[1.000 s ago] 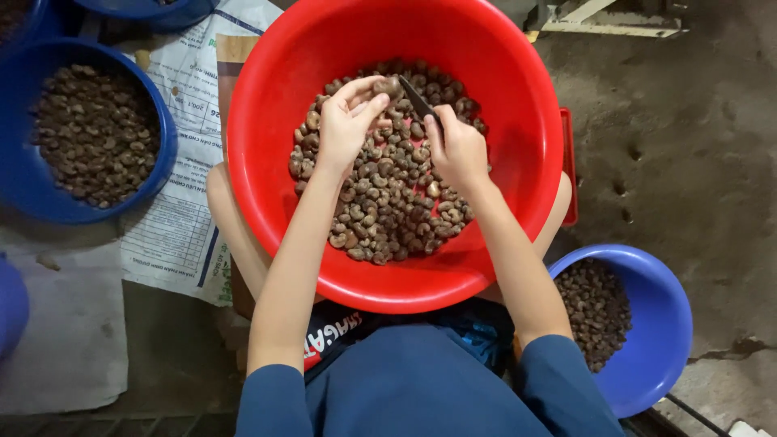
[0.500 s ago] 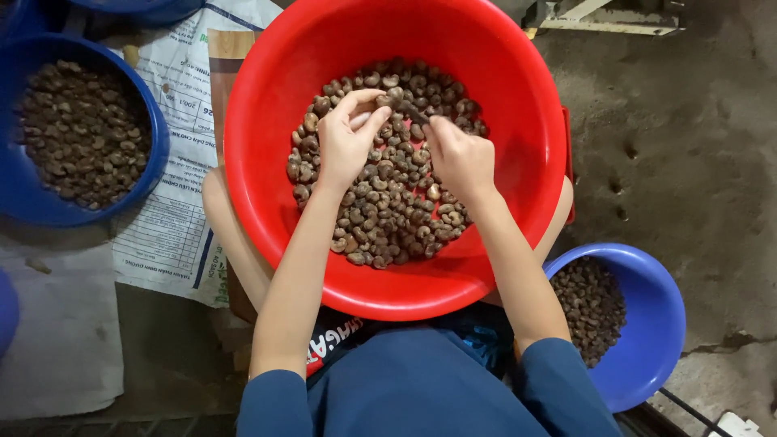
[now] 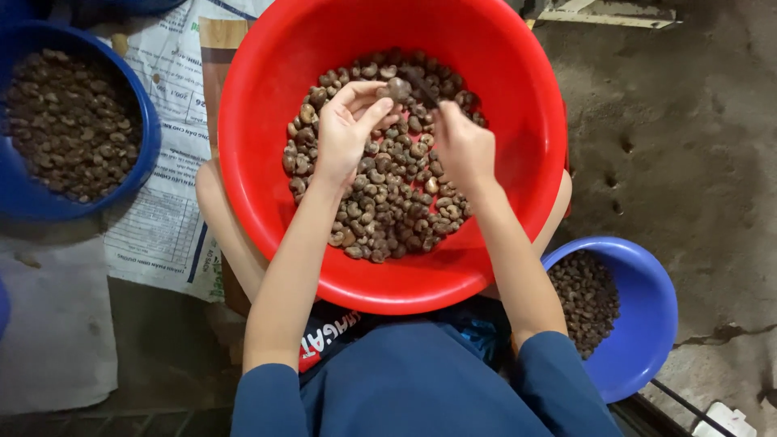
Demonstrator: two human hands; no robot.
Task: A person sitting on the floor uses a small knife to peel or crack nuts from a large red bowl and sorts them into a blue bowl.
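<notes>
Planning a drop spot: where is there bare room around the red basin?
Bare concrete floor lies right of the red basin, above the blue bowl. Grey sheet at lower left is bare. Crowded: the nut pile, where the left hand and right hand work.

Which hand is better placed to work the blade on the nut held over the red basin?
Right. The right hand grips the dark blade, whose tip meets the nut pinched in the left hand above the red basin. The left is occupied steadying it.
</notes>
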